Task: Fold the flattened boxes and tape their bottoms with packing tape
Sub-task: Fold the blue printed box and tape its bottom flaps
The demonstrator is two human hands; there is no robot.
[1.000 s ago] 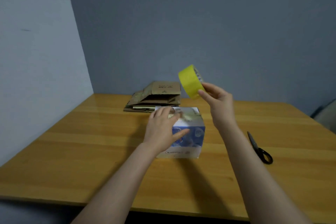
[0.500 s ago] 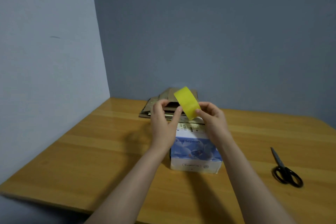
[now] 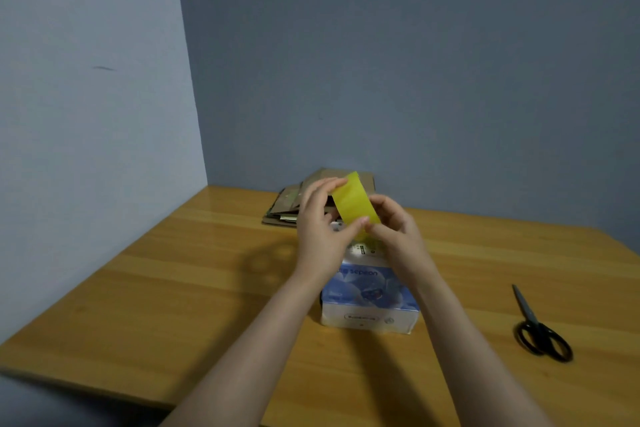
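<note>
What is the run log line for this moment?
left hand: holds tape roll | right hand: pinches tape roll | box: folded, on table below hands | scissors: on table, untouched | flattened boxes: stacked behind

I see black-handled scissors (image 3: pixel 529 315) lying flat on the wooden tabletop (image 3: pixel 173 288) at about 4 o'clock, blades pointing toward 12. A pale wall (image 3: pixel 86 114) stands at 9 o'clock, and a darker blue-grey wall (image 3: pixel 415 62) at 12.
</note>
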